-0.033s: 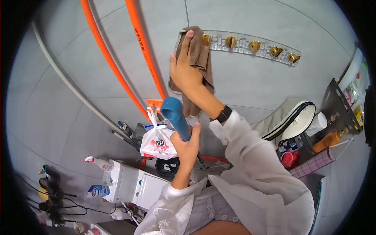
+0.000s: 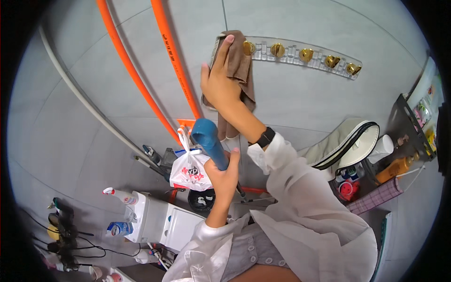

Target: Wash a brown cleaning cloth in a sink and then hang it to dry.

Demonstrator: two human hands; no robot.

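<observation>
My left hand [image 2: 221, 181] is closed around the blue handle [image 2: 210, 141] of a long pole. The handle's rounded, hollow end points up at me, and a dark shaft runs down behind my hand. What sits at the pole's far end is hidden. Against the wall, my right hand [image 2: 221, 84] rests on a brown towel [image 2: 243, 66] that hangs at the left end of a clear hook rail [image 2: 291, 54]. Its index finger lies stretched along the cloth, thumb spread apart. Folds of the towel hide the other fingers.
Two orange pipes [image 2: 171, 61] and a grey hose [image 2: 84, 103] run along the wall. A white plastic bag [image 2: 190, 173] hangs above a black bin [image 2: 202, 199], beside a white toilet [image 2: 181, 225]. On the right are a light padded bag [image 2: 336, 143] and a dark shelf [image 2: 408, 122].
</observation>
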